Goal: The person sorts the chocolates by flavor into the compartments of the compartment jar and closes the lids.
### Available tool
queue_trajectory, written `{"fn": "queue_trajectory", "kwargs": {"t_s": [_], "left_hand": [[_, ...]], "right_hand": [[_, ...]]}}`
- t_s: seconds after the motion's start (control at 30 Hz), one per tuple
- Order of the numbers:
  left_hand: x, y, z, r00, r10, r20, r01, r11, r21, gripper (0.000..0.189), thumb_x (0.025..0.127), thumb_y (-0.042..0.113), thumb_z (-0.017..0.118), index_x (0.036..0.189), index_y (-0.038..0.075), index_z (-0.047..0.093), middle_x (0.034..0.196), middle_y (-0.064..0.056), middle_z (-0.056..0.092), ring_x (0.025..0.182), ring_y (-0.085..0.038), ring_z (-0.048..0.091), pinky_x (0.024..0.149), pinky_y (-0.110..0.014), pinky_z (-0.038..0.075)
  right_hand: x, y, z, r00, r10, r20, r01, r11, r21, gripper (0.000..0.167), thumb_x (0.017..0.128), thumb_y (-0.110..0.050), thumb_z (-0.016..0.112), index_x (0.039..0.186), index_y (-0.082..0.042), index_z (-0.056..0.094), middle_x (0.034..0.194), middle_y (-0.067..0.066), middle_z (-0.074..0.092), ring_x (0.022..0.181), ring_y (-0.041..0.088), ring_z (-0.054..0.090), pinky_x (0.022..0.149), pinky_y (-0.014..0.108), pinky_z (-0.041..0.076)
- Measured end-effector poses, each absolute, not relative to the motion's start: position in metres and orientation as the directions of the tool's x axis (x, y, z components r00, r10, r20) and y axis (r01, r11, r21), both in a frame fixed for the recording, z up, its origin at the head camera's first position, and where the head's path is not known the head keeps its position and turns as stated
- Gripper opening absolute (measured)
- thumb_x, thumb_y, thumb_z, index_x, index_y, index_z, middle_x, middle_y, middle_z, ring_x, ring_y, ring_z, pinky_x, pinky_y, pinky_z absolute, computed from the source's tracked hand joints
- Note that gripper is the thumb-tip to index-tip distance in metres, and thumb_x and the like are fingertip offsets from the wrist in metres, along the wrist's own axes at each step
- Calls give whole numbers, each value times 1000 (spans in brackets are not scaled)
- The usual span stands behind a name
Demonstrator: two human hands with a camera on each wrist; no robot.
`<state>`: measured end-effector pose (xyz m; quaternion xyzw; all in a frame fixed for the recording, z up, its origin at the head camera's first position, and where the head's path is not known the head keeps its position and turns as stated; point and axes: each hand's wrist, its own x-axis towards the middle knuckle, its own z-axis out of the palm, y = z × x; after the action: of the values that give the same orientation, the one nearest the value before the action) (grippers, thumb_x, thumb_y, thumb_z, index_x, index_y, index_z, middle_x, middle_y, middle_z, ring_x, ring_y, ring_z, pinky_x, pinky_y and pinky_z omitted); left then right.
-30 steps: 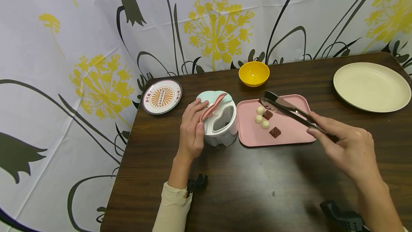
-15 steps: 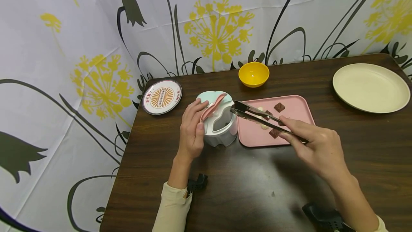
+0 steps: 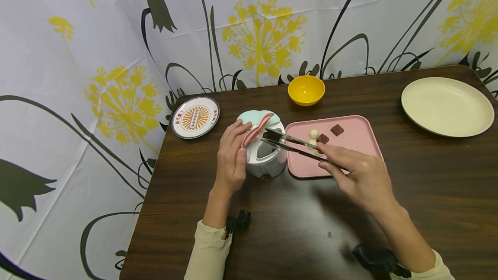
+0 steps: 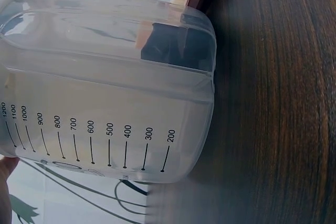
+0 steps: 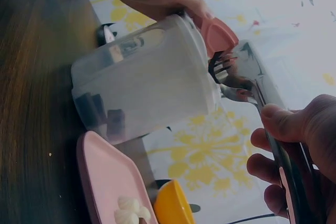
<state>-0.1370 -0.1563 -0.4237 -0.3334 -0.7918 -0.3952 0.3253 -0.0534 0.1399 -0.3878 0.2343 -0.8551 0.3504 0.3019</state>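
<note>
My left hand (image 3: 231,154) holds the pink flip lid (image 3: 256,131) of a plastic storage canister (image 3: 264,167), tilted up from the opening. Tongs (image 3: 295,149) are gripped in my right hand (image 3: 358,176), thumb on one arm and fingers on the other. Their tips are at the canister's opening; whether they pinch anything I cannot tell. Dark pieces lie at the bottom of the canister (image 5: 152,82) in the right wrist view. On the pink tray (image 3: 359,128) sit dark square chocolates (image 3: 336,130) and small white balls (image 3: 313,134), partly hidden behind the tongs.
A yellow bowl (image 3: 306,90) stands behind the tray. To the far left lies a patterned plate (image 3: 196,117), and to the far right a cream oval plate (image 3: 447,107). A flowered cloth (image 3: 256,33) hangs along the table's back edge.
My right hand has carried the tongs left, from the tray to the canister's opening. One chocolate that the tongs covered on the tray now shows. My left hand stays on the lid.
</note>
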Motion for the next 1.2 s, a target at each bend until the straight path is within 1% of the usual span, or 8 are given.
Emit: {"fn": "queue_trajectory", "kwargs": {"t_s": [0.1, 0.23, 0.33, 0.6, 0.73, 1.0, 1.1, 1.2], "left_hand": [[-137, -156, -423, -570, 271, 776, 783, 466, 412, 51, 98, 32, 31, 116, 1, 67, 130, -13, 60, 131, -36, 45, 111, -55, 25], [-136, -156, -422, -571, 272, 775, 782, 469, 411, 51, 98, 32, 30, 116, 2, 67, 131, -12, 60, 131, -36, 45, 111, -53, 24], [-137, -156, -422, -567, 271, 778, 784, 469, 407, 51, 98, 33, 30, 116, 1, 67, 130, -13, 60, 131, -36, 45, 111, -54, 24], [-137, -156, -423, -568, 271, 777, 782, 471, 408, 51, 98, 31, 31, 116, 1, 67, 130, -13, 60, 131, -36, 45, 111, -55, 24], [-137, -156, -423, -565, 270, 780, 782, 477, 402, 50, 96, 29, 31, 115, 0, 67, 129, -13, 61, 130, -36, 46, 112, -54, 24], [-136, -155, -420, -562, 273, 781, 785, 472, 401, 49, 96, 29, 31, 115, 1, 67, 129, -13, 60, 131, -36, 46, 112, -53, 24], [-137, -156, -421, -562, 270, 782, 785, 471, 401, 49, 96, 29, 32, 115, 0, 67, 129, -13, 61, 130, -36, 46, 111, -54, 24], [-137, -156, -423, -564, 270, 781, 784, 472, 403, 50, 96, 30, 32, 116, 0, 67, 130, -13, 61, 130, -37, 46, 112, -54, 24]], "right_hand": [[-54, 139, -388, -717, -202, 667, -609, 646, -460, 50, 72, -12, 84, 121, -14, 72, 103, 1, 74, 91, 17, 72, 75, 34, 53], [-54, 139, -387, -753, -214, 622, -580, 661, -476, 51, 74, -13, 84, 122, -13, 71, 104, 2, 74, 92, 17, 71, 76, 35, 53], [-53, 139, -387, -765, -216, 607, -570, 666, -481, 51, 75, -15, 83, 124, -12, 70, 105, 3, 74, 93, 18, 71, 76, 37, 53], [-51, 140, -386, -754, -195, 627, -566, 678, -469, 53, 72, -15, 84, 124, -15, 70, 104, 2, 74, 91, 21, 72, 68, 41, 53], [-50, 141, -385, -754, -203, 624, -560, 696, -450, 51, 74, -16, 83, 124, -18, 70, 104, 2, 74, 92, 20, 72, 67, 41, 54], [-51, 135, -384, -710, -263, 653, -618, 677, -399, 48, 80, -18, 78, 128, -19, 68, 109, 3, 73, 94, 20, 71, 77, 40, 54], [-50, 136, -383, -727, -263, 635, -607, 678, -414, 51, 79, -16, 79, 128, -19, 67, 111, 3, 72, 95, 19, 71, 76, 39, 54], [-47, 139, -380, -748, -243, 618, -578, 695, -427, 56, 75, -15, 81, 129, -20, 67, 110, 2, 72, 95, 20, 71, 68, 39, 55]]}}
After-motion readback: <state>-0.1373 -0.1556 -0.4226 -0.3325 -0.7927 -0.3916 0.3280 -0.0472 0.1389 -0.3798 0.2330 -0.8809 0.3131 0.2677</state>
